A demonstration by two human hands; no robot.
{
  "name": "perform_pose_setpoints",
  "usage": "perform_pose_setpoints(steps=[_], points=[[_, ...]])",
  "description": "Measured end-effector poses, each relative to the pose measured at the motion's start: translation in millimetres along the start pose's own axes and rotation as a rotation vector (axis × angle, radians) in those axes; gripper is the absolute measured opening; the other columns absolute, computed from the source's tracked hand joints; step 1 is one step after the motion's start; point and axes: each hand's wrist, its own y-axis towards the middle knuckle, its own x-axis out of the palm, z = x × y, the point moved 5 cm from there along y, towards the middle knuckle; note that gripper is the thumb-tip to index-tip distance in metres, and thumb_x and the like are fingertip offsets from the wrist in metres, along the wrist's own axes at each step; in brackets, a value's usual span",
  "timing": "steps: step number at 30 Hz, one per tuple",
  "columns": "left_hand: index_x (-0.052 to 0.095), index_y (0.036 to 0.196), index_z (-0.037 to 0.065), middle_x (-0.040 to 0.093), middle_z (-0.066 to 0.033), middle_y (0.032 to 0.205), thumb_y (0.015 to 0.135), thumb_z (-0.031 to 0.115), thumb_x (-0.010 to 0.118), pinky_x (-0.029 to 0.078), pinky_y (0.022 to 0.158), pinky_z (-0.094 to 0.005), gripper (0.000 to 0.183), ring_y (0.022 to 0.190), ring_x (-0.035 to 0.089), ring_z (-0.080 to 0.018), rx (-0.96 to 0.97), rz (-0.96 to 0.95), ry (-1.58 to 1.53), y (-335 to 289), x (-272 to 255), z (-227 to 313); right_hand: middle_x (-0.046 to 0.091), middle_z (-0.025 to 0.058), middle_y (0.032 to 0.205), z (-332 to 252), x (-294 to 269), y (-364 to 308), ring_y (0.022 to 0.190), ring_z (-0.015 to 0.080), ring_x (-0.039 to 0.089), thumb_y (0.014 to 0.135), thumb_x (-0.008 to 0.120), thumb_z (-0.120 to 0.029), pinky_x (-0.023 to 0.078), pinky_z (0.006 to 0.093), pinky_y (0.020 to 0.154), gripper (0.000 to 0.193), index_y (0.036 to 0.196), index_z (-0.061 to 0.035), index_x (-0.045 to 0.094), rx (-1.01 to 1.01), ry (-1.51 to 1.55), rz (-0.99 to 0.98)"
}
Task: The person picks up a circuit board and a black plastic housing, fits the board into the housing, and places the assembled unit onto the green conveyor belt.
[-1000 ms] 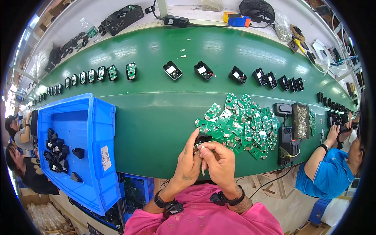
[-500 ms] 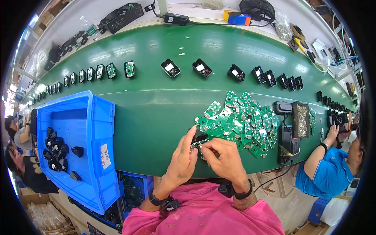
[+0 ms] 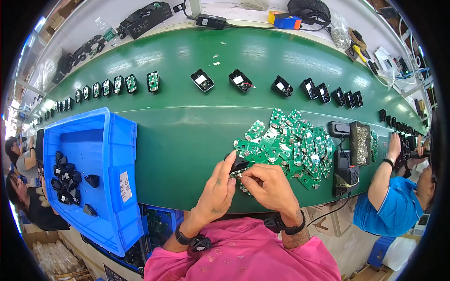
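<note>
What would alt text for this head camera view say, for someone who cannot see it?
A person's left hand and right hand together hold a small black plastic housing over a long green conveyor belt, beside a heap of small green circuit boards. A blue plastic crate of black housings sits at the left.

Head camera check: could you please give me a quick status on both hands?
Left hand and right hand together on a small black casing. Green circuit boards piled just beyond. Nothing blocking them.

green circuit boards (image 3: 290, 145), blue bin (image 3: 89, 173), green belt (image 3: 187, 140)
</note>
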Motion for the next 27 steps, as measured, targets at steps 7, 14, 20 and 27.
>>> perform_pose_setpoints(steps=[7, 14, 20, 27], points=[[0.03, 0.149, 0.004, 0.048, -0.028, 0.127, 0.086, -0.004, 0.057, 0.051, 0.09, -0.0469, 0.069, 0.107, 0.056, -0.0465, 0.099, -0.038, 0.274, 0, 4, 0, 0.062, 0.0171, 0.07, 3, 2, 2, 0.06, 0.0337, 0.061, 0.083, 0.062, -0.008, 0.047, 0.0408, 0.056, 0.011, 0.079, 0.0011, 0.064, 0.047, -0.063, 0.007], [0.028, 0.15, -0.001, 0.05, -0.0272, 0.129, 0.089, -0.006, 0.05, 0.046, 0.098, -0.0412, 0.065, 0.113, 0.056, -0.0412, -0.048, -0.112, 0.139, -4, 3, -8, 0.062, 0.0171, 0.066, 5, 7, 2, 0.056, 0.0309, 0.061, 0.083, 0.063, -0.009, 0.046, 0.0393, 0.053, 0.012, 0.078, 0.0019, 0.065, 0.019, -0.115, 0.043], [0.025, 0.151, -0.004, 0.049, -0.0286, 0.135, 0.096, 0.0, 0.044, 0.043, 0.101, -0.042, 0.058, 0.12, 0.054, -0.0406, -0.198, -0.043, -0.118, -11, -1, -8, 0.057, 0.0126, 0.058, 7, 9, 4, 0.049, 0.0173, 0.052, 0.085, 0.063, -0.011, 0.041, 0.0334, 0.049, 0.016, 0.08, 0.0042, 0.065, 0.168, 0.124, -0.092], [0.026, 0.15, -0.004, 0.049, -0.0285, 0.131, 0.092, -0.004, 0.049, 0.044, 0.099, -0.0435, 0.062, 0.116, 0.054, -0.0443, -0.033, 0.033, 0.056, -9, -1, 2, 0.064, 0.0064, 0.062, 13, 11, 4, 0.054, 0.0075, 0.056, 0.082, 0.063, -0.005, 0.043, 0.0263, 0.05, 0.011, 0.079, 0.0051, 0.067, 0.209, 0.097, -0.082]])
